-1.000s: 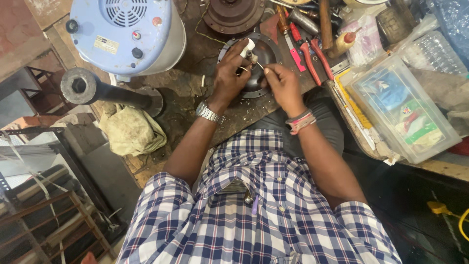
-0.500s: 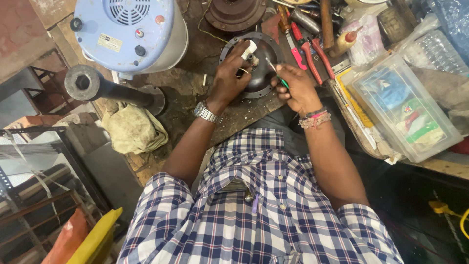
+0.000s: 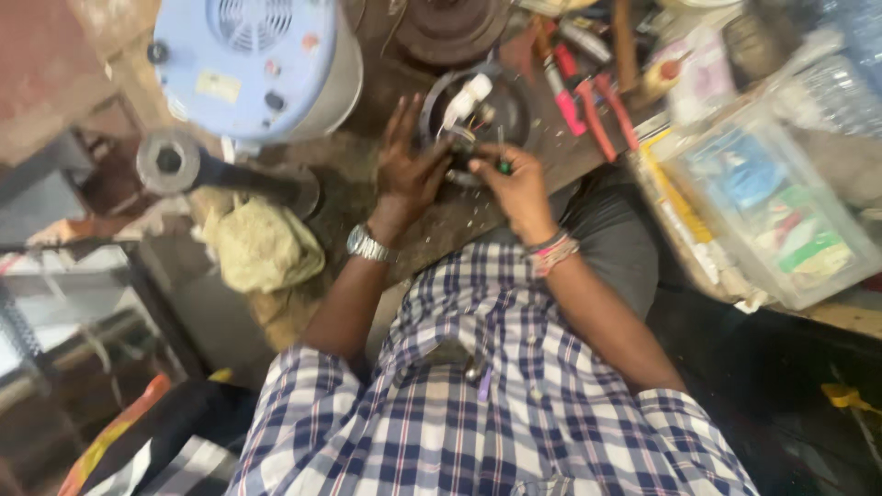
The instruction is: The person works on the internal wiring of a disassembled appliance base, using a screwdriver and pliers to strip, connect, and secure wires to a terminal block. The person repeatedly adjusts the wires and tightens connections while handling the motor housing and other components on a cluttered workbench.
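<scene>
A round dark metal part point(image 3: 511, 103) with a white piece and wires in its middle lies on the dirty workbench. My left hand point(image 3: 409, 170), a watch on its wrist, rests on the part's left side, its thumb and fingers pinching at the centre. My right hand point(image 3: 516, 186) sits just below the part, shut on a small green-handled screwdriver point(image 3: 503, 166) whose tip points into the part's middle. The motion blur hides the finer detail at the centre.
A blue-and-white cylindrical appliance point(image 3: 248, 64) stands at the back left, a rusty disc point(image 3: 450, 23) behind the part. Red-handled pliers point(image 3: 588, 106) lie to the right, near a clear plastic box point(image 3: 781, 207). A yellowish rag point(image 3: 262, 243) and a metal socket tool point(image 3: 170, 161) lie left.
My right hand took up the green screwdriver and brought it left to the part's centre. My left hand stayed on the part. The view has shifted and blurred.
</scene>
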